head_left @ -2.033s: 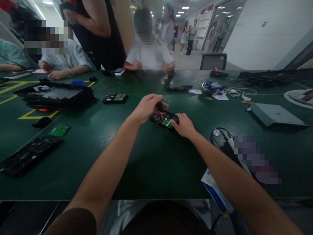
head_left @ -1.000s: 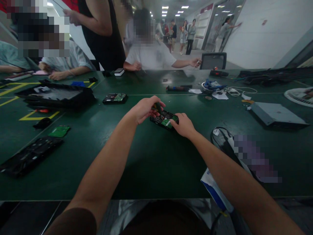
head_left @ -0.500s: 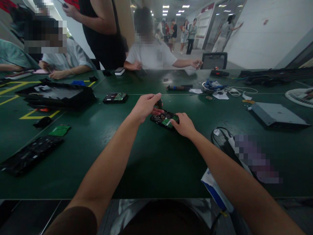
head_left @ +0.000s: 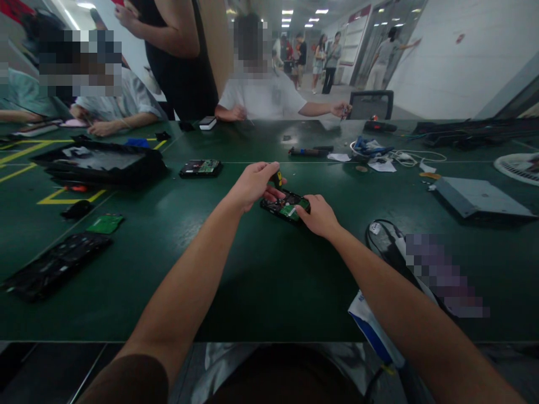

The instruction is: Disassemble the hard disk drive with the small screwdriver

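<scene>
A black hard drive with a green circuit board on its upper face lies on the green table in front of me. My left hand is closed round the short black-and-yellow handle of a screwdriver, held upright over the drive's far left part. Its tip is hidden behind the fingers, so I cannot tell whether it sits in a screw. My right hand grips the drive's right end, thumb on top near the circuit board.
Another hard drive lies at back left, near a black tray. Left are a loose green circuit board and a long black part. Right are a grey metal box, cables and a white fan part. Co-workers sit opposite.
The screwdriver handle has turned in my left fingers, and its yellow part now shows. My fingertips have shifted on it. My right hand stays on the hard drive; the view has moved slightly.
</scene>
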Demonstrator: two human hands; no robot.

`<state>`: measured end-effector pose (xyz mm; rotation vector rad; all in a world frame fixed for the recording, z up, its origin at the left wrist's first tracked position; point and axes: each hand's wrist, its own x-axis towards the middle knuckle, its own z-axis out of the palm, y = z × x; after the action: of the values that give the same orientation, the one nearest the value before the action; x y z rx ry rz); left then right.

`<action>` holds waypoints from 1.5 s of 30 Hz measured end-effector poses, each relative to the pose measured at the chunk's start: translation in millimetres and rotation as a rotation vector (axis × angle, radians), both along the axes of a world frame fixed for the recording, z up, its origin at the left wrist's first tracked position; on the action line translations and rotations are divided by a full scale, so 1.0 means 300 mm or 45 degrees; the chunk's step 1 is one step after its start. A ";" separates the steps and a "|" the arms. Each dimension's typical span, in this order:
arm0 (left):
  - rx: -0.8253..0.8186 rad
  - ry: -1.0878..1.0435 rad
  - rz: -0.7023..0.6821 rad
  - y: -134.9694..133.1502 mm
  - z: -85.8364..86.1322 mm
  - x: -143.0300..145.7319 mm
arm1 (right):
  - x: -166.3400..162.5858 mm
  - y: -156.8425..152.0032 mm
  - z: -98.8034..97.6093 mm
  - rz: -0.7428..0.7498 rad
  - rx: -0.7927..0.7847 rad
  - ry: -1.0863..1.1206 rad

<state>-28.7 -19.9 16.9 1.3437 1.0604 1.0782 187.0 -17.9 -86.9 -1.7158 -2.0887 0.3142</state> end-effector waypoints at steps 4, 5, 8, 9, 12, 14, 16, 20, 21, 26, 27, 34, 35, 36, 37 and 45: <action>-0.069 -0.104 -0.080 0.004 -0.007 0.005 | -0.002 -0.004 0.006 0.002 -0.002 0.006; -0.087 -0.117 -0.090 0.006 -0.008 0.004 | -0.002 -0.004 0.007 0.001 -0.003 0.006; -0.109 -0.092 -0.092 0.015 -0.015 -0.005 | -0.002 -0.006 0.009 0.001 -0.004 0.007; -0.107 -0.071 -0.084 0.019 -0.018 -0.009 | -0.002 -0.006 0.009 0.001 -0.005 0.007; -0.088 -0.018 -0.056 0.034 -0.028 -0.021 | -0.003 -0.008 0.010 -0.006 -0.012 0.011; -0.066 -0.006 -0.029 0.042 -0.034 -0.024 | -0.002 -0.008 0.011 -0.007 -0.019 0.018; -0.041 -0.015 0.002 0.047 -0.037 -0.023 | -0.002 -0.008 0.010 -0.006 -0.021 0.028; -0.013 -0.053 -0.018 0.049 -0.038 -0.017 | -0.002 -0.007 0.009 -0.012 -0.025 0.032; -0.009 -0.055 -0.030 0.048 -0.037 -0.015 | -0.002 -0.007 0.009 -0.011 -0.026 0.031; -0.040 -0.031 -0.127 0.029 -0.024 -0.005 | -0.003 -0.003 0.005 0.003 -0.002 0.010; -0.056 -0.035 -0.158 0.022 -0.020 -0.003 | -0.002 -0.002 0.003 0.006 -0.002 0.009; -0.189 -0.178 -0.200 -0.001 -0.012 0.005 | 0.000 0.000 0.000 0.008 -0.007 0.016; -0.192 -0.178 -0.199 0.000 -0.012 0.003 | 0.000 0.000 0.000 0.009 -0.007 0.020; -0.187 -0.167 -0.195 0.002 -0.012 0.001 | 0.000 -0.001 0.001 0.010 -0.008 0.024; -0.176 -0.147 -0.188 0.004 -0.011 -0.002 | -0.001 -0.001 0.001 0.011 -0.010 0.025; -0.140 -0.072 -0.163 0.002 -0.009 -0.002 | -0.003 -0.006 0.012 0.012 -0.013 0.023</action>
<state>-29.3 -19.4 14.3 1.2684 0.9651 0.9449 186.2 -19.6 -83.4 -1.7029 -2.0863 0.3432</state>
